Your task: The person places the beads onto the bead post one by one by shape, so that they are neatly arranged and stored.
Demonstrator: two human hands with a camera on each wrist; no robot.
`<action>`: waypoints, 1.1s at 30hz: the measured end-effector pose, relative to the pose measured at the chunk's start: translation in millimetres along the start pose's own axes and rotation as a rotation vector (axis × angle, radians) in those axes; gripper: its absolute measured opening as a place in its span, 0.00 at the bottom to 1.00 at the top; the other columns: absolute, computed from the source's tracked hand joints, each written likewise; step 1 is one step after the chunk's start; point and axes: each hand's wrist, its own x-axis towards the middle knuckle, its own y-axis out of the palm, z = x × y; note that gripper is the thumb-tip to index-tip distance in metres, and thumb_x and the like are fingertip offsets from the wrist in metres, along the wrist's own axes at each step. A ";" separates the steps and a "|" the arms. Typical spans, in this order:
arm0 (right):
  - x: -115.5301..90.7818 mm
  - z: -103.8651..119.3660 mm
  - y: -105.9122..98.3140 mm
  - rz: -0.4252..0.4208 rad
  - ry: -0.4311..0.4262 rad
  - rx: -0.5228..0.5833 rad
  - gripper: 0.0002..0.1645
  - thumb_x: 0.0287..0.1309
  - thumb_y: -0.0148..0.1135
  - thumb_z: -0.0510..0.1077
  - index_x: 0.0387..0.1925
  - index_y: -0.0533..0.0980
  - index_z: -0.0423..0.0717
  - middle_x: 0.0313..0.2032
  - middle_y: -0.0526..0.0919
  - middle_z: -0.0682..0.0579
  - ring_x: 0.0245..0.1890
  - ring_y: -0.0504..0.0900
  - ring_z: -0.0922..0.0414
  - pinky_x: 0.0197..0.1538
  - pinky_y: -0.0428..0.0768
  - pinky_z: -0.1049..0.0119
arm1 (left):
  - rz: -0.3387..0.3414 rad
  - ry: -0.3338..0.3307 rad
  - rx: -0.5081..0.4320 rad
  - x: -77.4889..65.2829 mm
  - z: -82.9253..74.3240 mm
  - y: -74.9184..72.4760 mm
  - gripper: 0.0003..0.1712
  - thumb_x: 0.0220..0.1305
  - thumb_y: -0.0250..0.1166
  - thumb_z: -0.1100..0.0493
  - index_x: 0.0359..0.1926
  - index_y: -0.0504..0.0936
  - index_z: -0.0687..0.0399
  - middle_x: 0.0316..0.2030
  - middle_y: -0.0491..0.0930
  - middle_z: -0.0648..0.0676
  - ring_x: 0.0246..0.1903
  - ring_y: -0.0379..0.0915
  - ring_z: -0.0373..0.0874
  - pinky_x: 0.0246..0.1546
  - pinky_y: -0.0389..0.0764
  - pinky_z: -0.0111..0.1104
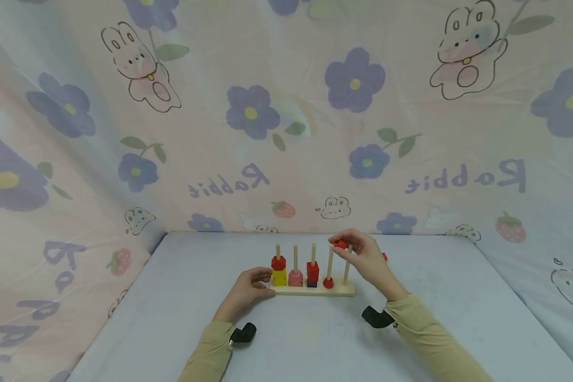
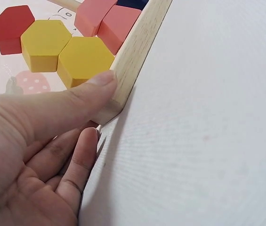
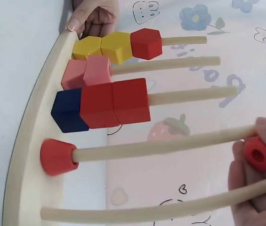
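Observation:
A wooden peg stand (image 1: 291, 291) with several upright pegs sits on the table. My left hand (image 1: 252, 289) holds its left end, the thumb (image 2: 92, 87) against the base edge beside the yellow hexagonal blocks (image 2: 45, 40). Near the top of the fourth peg (image 3: 170, 144), my right hand (image 1: 363, 254) pinches a small red block with a hole (image 3: 260, 153). That block is off the peg, beside its tip. A red cone-shaped block (image 3: 57, 157) sits at the bottom of the fourth peg. The fifth peg (image 3: 161, 207) is bare.
A red hexagonal block (image 3: 146, 43) tops the yellow ones on the first peg. Pink blocks (image 1: 295, 278) are on the second; red square blocks (image 3: 115, 104) sit over a dark blue block (image 3: 68, 110) on the third. A small red piece (image 1: 384, 257) shows behind my right hand.

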 end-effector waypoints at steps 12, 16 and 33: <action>5.5 -12.6 8.8 -0.060 0.051 0.197 0.18 0.58 0.64 0.33 0.51 0.75 0.36 0.49 0.81 0.41 0.53 0.77 0.52 0.51 0.76 0.67 | 0.011 -0.005 -0.005 1.8 -1.8 -3.4 0.32 0.48 0.76 0.60 0.56 0.77 0.57 0.48 0.79 0.55 0.39 0.76 0.45 0.45 0.78 0.37; 7.6 -27.5 12.7 -0.026 0.105 0.227 0.21 0.56 0.67 0.38 0.52 0.76 0.41 0.50 0.82 0.46 0.57 0.74 0.53 0.58 0.71 0.63 | 0.008 0.005 0.000 -0.3 -3.6 -2.1 0.31 0.49 0.75 0.62 0.56 0.77 0.59 0.49 0.79 0.56 0.39 0.76 0.45 0.44 0.78 0.37; -10.6 -82.9 22.2 0.109 0.373 0.128 0.25 0.53 0.70 0.38 0.51 0.74 0.33 0.47 0.82 0.39 0.48 0.81 0.49 0.50 0.78 0.64 | 0.003 -0.010 0.002 -0.4 -2.2 -1.0 0.31 0.49 0.75 0.61 0.56 0.77 0.59 0.48 0.79 0.56 0.42 0.75 0.47 0.45 0.78 0.36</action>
